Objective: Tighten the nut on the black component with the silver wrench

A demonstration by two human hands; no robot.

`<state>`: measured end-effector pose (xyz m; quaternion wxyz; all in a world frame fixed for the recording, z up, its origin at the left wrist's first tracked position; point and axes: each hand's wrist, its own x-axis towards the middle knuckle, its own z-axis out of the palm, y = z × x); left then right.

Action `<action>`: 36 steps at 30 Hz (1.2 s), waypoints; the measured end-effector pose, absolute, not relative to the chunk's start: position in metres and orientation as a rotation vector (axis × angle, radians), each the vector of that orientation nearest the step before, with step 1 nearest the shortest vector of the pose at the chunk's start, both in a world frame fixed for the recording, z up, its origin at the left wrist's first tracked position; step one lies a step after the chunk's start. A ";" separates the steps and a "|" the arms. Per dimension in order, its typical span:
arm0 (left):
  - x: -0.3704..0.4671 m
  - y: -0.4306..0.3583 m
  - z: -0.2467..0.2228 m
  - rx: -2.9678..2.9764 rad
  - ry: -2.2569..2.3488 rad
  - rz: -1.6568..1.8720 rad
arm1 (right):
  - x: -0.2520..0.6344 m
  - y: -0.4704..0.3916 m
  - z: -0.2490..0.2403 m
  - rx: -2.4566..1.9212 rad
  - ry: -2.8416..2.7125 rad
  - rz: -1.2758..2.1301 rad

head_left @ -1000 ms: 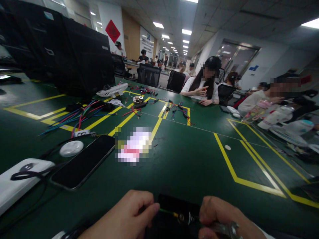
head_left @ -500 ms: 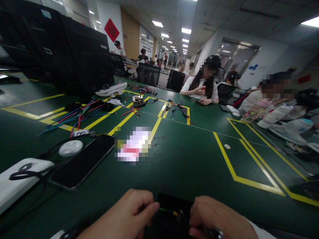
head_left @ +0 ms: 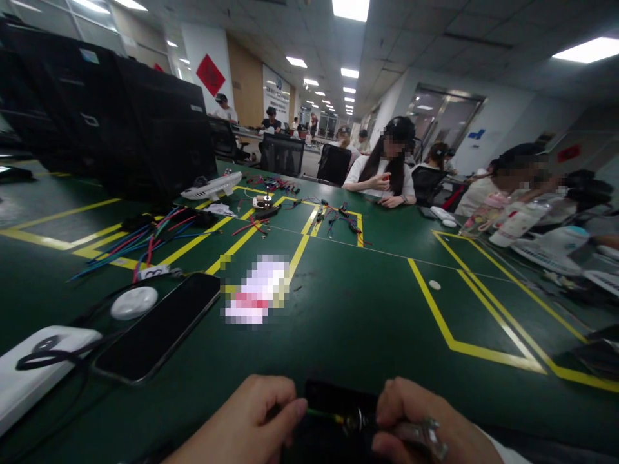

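Wire point(head_left: 319, 414), thin and green with a yellow part towards its right, stretches across the bottom centre of the frame, and we pinch it between the thumb and bent forefinger of our left hand point(head_left: 256, 415). Our right hand point(head_left: 411, 407), lower right of centre, grips a shiny tool point(head_left: 429, 435) whose kind we cannot tell. Between our hands we see a small metallic ring point(head_left: 358, 419) by the yellow part; whether they touch, we cannot tell. Beyond the wire shows a dark object point(head_left: 333, 390). On our green table point(head_left: 358, 309), a black phone point(head_left: 162, 328) lies at the left, near a round white object point(head_left: 134, 303), with coloured cables point(head_left: 151, 248) above them.
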<state>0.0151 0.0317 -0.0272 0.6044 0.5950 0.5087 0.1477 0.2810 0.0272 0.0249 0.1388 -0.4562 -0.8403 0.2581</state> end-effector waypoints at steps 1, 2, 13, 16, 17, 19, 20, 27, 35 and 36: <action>0.016 0.031 -0.027 1.377 1.184 0.341 | 0.280 0.027 0.025 -1.300 -2.431 0.734; 0.016 0.031 -0.026 1.379 1.187 0.341 | 0.278 0.026 0.024 -1.298 -2.427 0.713; 0.017 0.028 -0.013 1.429 1.207 0.369 | 0.264 0.027 0.038 -1.280 -2.492 0.647; 0.018 0.028 -0.013 1.448 1.208 0.369 | 0.266 0.025 0.048 -1.218 -2.513 0.708; 0.019 0.028 -0.014 1.453 1.209 0.368 | 0.267 0.025 0.050 -1.205 -2.516 0.728; 0.020 0.028 -0.014 1.461 1.210 0.367 | 0.269 0.025 0.053 -1.219 -2.498 0.756; 0.020 0.029 -0.014 1.463 1.208 0.367 | 0.270 0.025 0.053 -1.245 -2.476 0.767; 0.020 0.032 -0.014 1.450 1.202 0.367 | 0.270 0.022 0.047 -1.413 -2.361 0.787; 0.020 0.030 -0.014 1.446 1.205 0.375 | 0.264 0.020 0.040 -1.411 -2.428 0.669; 0.019 0.030 -0.014 1.446 1.206 0.370 | 0.264 0.021 0.039 -1.383 -2.447 0.661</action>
